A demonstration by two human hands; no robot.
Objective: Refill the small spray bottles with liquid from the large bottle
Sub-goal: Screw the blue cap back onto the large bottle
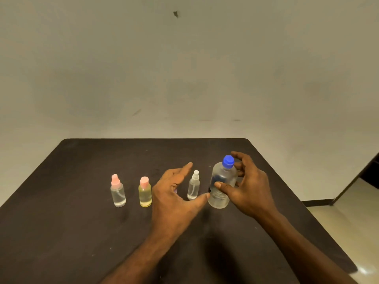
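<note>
- Large bottle: clear plastic, blue cap screwed on, standing upright on the dark table right of frame centre; it holds clear liquid.
- Right hand: enters from the lower right; the thumb lies across the front of the large bottle and the curled fingers wrap its far side up toward the neck, so the hand grips the bottle.
- Left hand: enters from the bottom centre, fingers extended and spread, holding nothing. The thumb tip reaches to just beside the base of the large bottle; whether it touches cannot be told. The index finger points toward the far edge of the table.
- White-capped spray bottle: small, clear, upright, standing between the left hand's thumb and index finger and just left of the large bottle; the thumb crosses in front of its base.
- Yellow bottle: small, pink cap, yellowish liquid, upright just left of the left hand.
- Pink-capped spray bottle: small, clear liquid, upright at the left end of the row, apart from the yellow bottle.
- Surroundings: a plain pale wall fills the upper frame; a strip of light floor shows at the lower right.
</note>
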